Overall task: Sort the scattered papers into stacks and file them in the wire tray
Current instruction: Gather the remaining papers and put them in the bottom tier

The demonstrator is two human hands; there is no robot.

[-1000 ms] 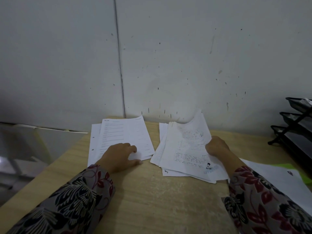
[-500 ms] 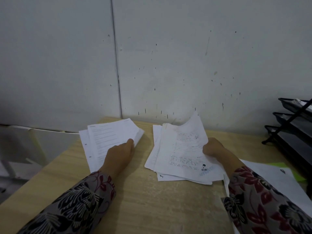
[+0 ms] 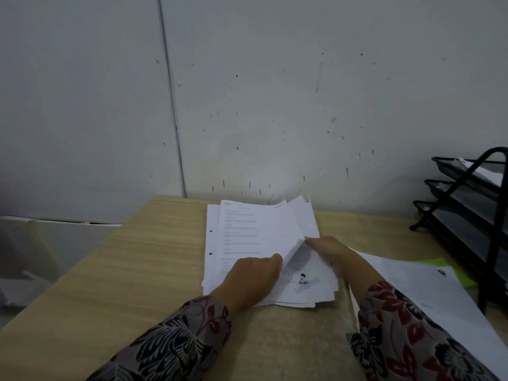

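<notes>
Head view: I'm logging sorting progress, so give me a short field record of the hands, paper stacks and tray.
left hand: grips the typed stack by its curled right edge
right hand: fingers straight, resting on the lower stack
stacks: typed stack lies over the lower one
wire tray: right, three tiers, some paper in it
unfiled: loose sheets over a green sheet

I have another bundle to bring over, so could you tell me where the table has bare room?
Free: the light wooden table left of the white paper stack, out to its left edge; a smaller strip between the patterned sleeves. Crowded: right of the stack, loose white sheets over a green sheet reach the black wire tray.
</notes>
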